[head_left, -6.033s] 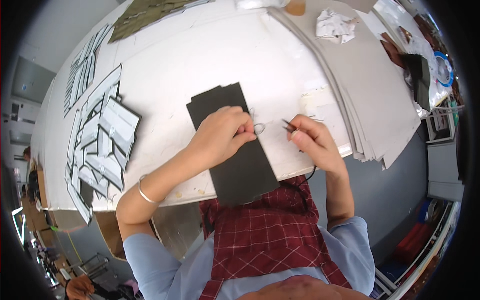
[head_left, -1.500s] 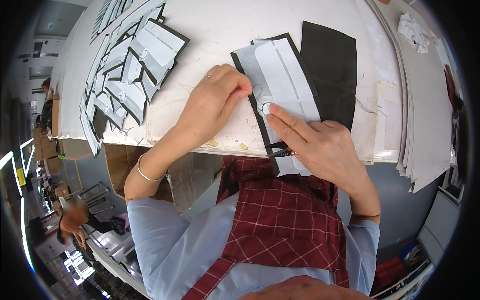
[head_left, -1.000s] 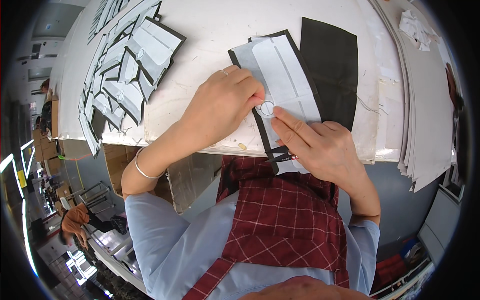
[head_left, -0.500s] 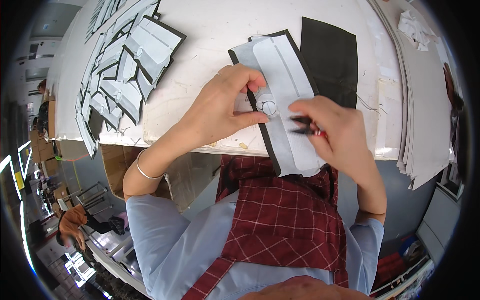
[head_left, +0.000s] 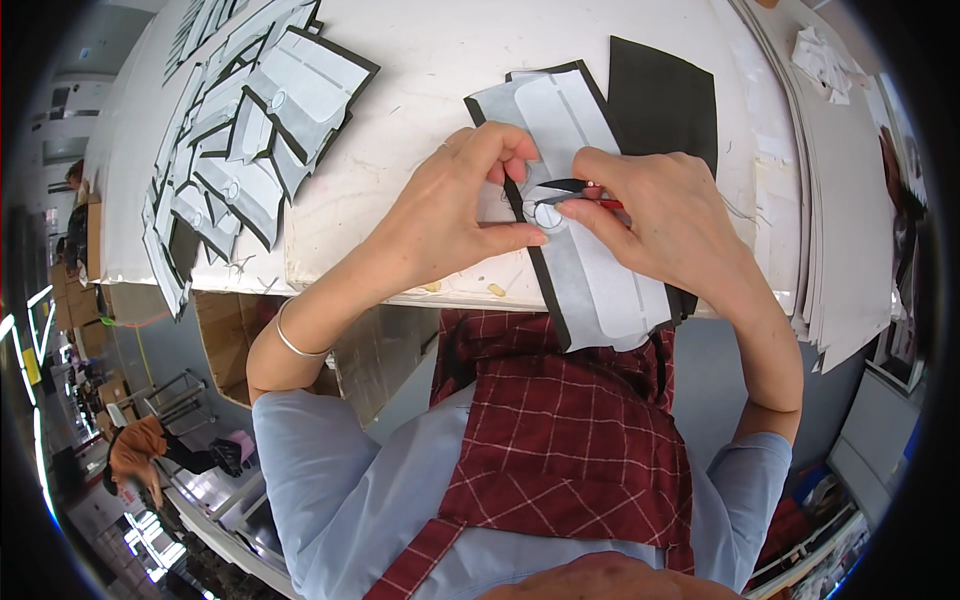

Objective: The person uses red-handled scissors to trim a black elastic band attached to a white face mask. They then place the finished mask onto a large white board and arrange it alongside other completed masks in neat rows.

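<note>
The left hand [head_left: 440, 205] arches at the white-backed panel's [head_left: 622, 292] left edge, thumb and fingers apart; the right hand [head_left: 668, 222], bent leftward, clamps thread snips [head_left: 566, 186].

There are two bare hands, namely one left hand [head_left: 450, 195] and one right hand [head_left: 668, 215], and one pair of snips [head_left: 568, 186]. White-faced panel [head_left: 615, 268] there is one, carrying one round disc [head_left: 549, 217]; plain black panel [head_left: 660, 100], also one. Several pale panels [head_left: 305, 80] overlap, so their exact number cannot be told. Further, there are one bracelet [head_left: 290, 341], one checked apron [head_left: 570, 430], one stack of grey sheets [head_left: 845, 200], two yellowish bits [head_left: 496, 289] and at least two other people [head_left: 138, 447].
</note>
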`<control>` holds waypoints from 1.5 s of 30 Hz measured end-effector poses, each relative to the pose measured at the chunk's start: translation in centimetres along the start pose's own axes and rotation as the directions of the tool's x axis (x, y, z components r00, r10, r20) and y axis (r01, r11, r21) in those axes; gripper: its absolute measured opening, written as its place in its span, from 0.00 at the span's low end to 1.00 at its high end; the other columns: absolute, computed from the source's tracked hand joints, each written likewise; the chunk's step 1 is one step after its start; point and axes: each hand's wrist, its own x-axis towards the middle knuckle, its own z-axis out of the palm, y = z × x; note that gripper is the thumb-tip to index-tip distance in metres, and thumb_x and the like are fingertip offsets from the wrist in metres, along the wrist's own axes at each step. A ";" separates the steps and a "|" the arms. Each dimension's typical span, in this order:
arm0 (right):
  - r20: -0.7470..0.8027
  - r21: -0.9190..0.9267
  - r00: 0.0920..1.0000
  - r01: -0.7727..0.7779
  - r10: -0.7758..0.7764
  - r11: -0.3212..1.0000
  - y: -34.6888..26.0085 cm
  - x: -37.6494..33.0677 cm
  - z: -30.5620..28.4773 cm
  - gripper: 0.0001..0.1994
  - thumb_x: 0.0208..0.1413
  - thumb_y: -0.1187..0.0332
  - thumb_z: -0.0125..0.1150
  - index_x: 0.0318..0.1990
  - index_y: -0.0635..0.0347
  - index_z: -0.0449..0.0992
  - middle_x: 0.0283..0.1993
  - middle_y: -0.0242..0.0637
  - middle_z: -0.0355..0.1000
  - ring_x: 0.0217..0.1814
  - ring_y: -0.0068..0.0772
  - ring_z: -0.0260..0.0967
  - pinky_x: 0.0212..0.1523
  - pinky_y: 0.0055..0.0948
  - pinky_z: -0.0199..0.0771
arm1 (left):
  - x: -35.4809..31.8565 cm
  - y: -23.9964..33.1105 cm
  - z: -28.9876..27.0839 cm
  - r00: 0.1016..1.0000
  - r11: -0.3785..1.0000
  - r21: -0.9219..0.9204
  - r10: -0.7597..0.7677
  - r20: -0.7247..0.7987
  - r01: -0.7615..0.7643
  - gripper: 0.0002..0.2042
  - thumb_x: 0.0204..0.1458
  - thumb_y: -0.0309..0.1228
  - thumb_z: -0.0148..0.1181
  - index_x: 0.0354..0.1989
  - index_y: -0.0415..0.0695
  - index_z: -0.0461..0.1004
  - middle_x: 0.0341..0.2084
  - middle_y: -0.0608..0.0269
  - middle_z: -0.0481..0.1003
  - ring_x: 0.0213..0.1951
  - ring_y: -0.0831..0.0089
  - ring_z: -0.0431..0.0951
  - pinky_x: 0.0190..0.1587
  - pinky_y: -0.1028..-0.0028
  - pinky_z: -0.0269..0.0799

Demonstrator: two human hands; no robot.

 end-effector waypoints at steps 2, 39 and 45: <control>0.009 0.002 1.000 -0.004 0.004 1.000 0.1 0.0 0.0 0.11 0.55 0.60 0.66 0.34 0.57 0.76 0.22 0.37 0.76 0.23 0.43 0.75 0.24 0.38 0.70 | 0.0 0.0 0.0 1.000 1.000 -0.004 -0.001 -0.003 0.001 0.31 0.37 0.34 0.80 0.51 0.46 0.69 0.39 0.67 0.73 0.39 0.73 0.71 0.38 0.74 0.67; 0.276 0.215 0.946 -0.234 0.171 0.948 0.7 2.0 -0.7 0.15 0.55 0.54 0.66 0.31 0.58 0.76 0.17 0.36 0.66 0.21 0.39 0.66 0.26 0.37 0.64 | 0.1 0.1 -0.2 0.998 0.999 -0.051 0.023 0.056 -0.020 0.32 0.40 0.33 0.78 0.52 0.46 0.65 0.37 0.60 0.73 0.43 0.60 0.72 0.48 0.64 0.71; 0.216 0.544 0.966 -0.240 0.143 0.804 1.5 2.0 0.2 0.17 0.59 0.53 0.64 0.32 0.59 0.76 0.18 0.28 0.62 0.21 0.23 0.58 0.24 0.28 0.56 | 0.2 -0.1 0.0 0.996 0.996 -0.032 0.085 0.011 -0.084 0.29 0.39 0.31 0.78 0.49 0.45 0.69 0.36 0.60 0.73 0.43 0.60 0.73 0.48 0.64 0.71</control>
